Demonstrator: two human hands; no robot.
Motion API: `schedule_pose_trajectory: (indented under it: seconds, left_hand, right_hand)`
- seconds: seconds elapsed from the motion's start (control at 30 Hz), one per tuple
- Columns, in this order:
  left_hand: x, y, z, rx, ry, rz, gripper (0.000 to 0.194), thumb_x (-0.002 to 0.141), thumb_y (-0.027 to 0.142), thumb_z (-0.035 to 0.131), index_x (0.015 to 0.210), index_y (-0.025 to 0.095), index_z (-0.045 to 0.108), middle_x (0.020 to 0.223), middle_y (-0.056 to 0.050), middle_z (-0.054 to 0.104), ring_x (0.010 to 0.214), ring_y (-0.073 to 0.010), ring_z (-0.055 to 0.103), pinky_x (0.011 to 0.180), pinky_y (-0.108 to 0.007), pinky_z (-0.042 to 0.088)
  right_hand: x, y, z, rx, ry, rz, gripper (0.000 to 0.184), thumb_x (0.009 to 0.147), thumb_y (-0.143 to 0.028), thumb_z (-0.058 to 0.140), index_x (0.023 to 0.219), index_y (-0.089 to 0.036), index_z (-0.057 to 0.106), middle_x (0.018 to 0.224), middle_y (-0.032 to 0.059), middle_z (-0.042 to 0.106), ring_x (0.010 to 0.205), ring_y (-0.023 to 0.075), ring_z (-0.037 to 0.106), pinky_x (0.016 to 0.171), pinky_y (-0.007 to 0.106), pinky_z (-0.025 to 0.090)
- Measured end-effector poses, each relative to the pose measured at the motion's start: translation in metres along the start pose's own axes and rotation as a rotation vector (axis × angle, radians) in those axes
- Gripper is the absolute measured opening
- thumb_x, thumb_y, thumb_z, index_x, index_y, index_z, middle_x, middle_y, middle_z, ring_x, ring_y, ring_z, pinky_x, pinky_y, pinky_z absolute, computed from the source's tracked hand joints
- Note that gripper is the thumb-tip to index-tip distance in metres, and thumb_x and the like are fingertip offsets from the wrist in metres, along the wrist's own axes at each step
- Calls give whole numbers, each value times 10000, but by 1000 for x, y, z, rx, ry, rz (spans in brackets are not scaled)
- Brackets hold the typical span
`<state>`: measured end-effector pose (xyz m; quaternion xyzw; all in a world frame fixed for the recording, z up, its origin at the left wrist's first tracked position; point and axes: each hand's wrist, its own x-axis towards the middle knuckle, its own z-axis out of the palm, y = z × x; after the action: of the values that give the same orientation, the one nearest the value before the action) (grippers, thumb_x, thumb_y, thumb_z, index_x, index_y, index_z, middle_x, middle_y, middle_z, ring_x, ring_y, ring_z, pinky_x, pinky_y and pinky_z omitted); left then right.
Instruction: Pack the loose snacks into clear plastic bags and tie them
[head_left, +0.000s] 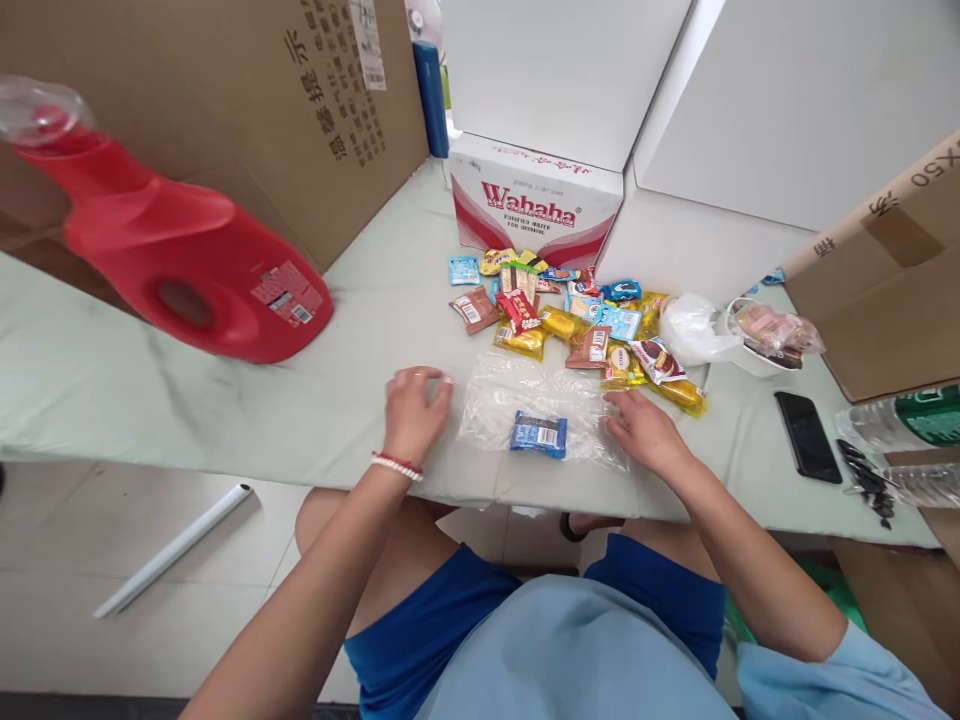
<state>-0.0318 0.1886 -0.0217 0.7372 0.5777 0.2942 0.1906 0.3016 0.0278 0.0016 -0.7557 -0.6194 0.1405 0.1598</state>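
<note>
A clear plastic bag (491, 400) lies flat and crinkled on the table in front of me. On it sits a blue snack packet (538, 434) with a white barcode label. My left hand (415, 415), with a bracelet at the wrist, rests on the cloth just left of the bag, fingers curved and thumb apart, holding nothing. At the bag's right edge, my right hand (646, 430) touches the plastic with loosely bent, parted fingers. Beyond the bag spreads a heap of wrapped snacks (562, 325) in yellow, brown, red and blue.
A red jug (195, 260) stands at the left by a large cardboard box (300, 120). Behind the snacks is a Wahaha carton (536, 205). To the right are a white bowl (765, 360) holding packets, a phone (808, 436) and plastic bottles (926, 418).
</note>
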Motion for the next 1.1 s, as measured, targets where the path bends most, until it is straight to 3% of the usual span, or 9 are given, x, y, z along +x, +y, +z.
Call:
schedule_pose_trajectory:
  seconds: [0.13,0.17,0.23,0.33,0.5,0.63,0.8,0.97,1.1]
  left_hand:
    - [-28,20,-35,29,415,84,253,980,343,521,1086,185,688,1130,-168,662,1160,-345,578,1068,-564,420]
    - [-39,31,-39,2,406,162,238,995,303,506,1121,204,682,1112,-145,670,1134,-325,589,1050,-545,431]
    - [-62,57,-37,-57,196,392,239,996,231,512,1169,244,675,1068,-97,703,1088,-283,614,991,-480,468]
    - [-84,87,-11,-24,-63,643,278,1007,204,512,1231,245,672,1169,-75,741,1134,-251,623,947,-429,472]
    - [-90,95,31,208,-257,586,308,1043,245,464,1258,228,683,1284,-90,732,1102,-270,627,841,-450,447]
    - [-91,89,36,300,-311,565,318,1042,237,449,1244,246,695,1349,-84,701,1065,-275,614,817,-462,434]
    - [-92,92,38,303,-300,566,305,1039,242,456,1224,256,698,1315,-81,710,1035,-271,597,809,-463,425]
    - [-92,94,41,289,-289,549,291,1043,252,455,1212,239,692,1303,-83,710,1031,-270,596,807,-462,424]
    - [-95,95,41,273,-298,522,304,1052,242,430,1216,224,685,1295,-87,706,1038,-259,605,807,-460,439]
  right_hand:
    - [9,-11,-15,-105,168,-145,350,989,-287,526,1291,-178,662,1208,150,674,1155,331,575,1005,466,465]
    - [17,-17,-17,-94,160,-180,351,1001,-287,511,1303,-181,653,1216,145,672,1165,325,569,1018,463,455]
    - [38,-31,-15,-86,85,-232,356,1008,-285,513,1324,-177,638,1256,141,663,1189,314,562,1032,445,444]
    - [77,-54,2,-140,-76,-230,397,1005,-332,562,1352,-145,613,1312,166,650,1234,322,556,1017,421,446]
    - [114,-78,33,-241,-255,-118,483,878,-434,765,1222,-110,665,1175,198,709,1117,333,625,910,372,459]
    - [116,-80,35,-182,-345,-133,175,860,-239,756,1010,-154,725,951,82,748,862,219,658,767,282,429]
    - [110,-74,22,-121,-291,-273,126,904,-249,694,987,-159,723,1082,90,706,990,213,615,866,282,403]
    - [96,-68,10,-76,-277,-413,75,926,-216,636,937,-168,693,880,49,675,787,182,588,732,272,385]
    - [65,-73,9,-12,-154,-489,146,973,-201,539,955,-184,683,933,66,629,841,192,597,764,280,420]
